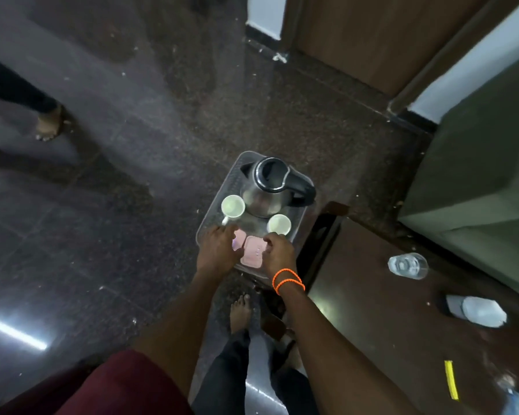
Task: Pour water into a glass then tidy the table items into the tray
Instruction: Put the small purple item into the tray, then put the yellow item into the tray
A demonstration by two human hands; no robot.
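I hold a clear grey tray [212, 211] out over the dark floor, to the left of the table. My left hand [218, 250] grips its near left edge and my right hand [280, 252], with orange bands at the wrist, grips its near right edge. On the tray stand a steel kettle [265, 190] with a black lid and handle, two white cups [232, 206] [278, 224], and small pink packets [253, 251] between my hands. A glass of water [408, 265] stands on the brown table [387, 330] at the right. A clear plastic bottle [477, 310] lies on its side near the glass.
A yellow strip [451, 380] lies on the table's near right part. A green upholstered block [477, 175] stands behind the table, and a wooden door [372, 40] is at the far right. Another person's foot [48, 124] is at the far left. My own foot [240, 313] is below the tray.
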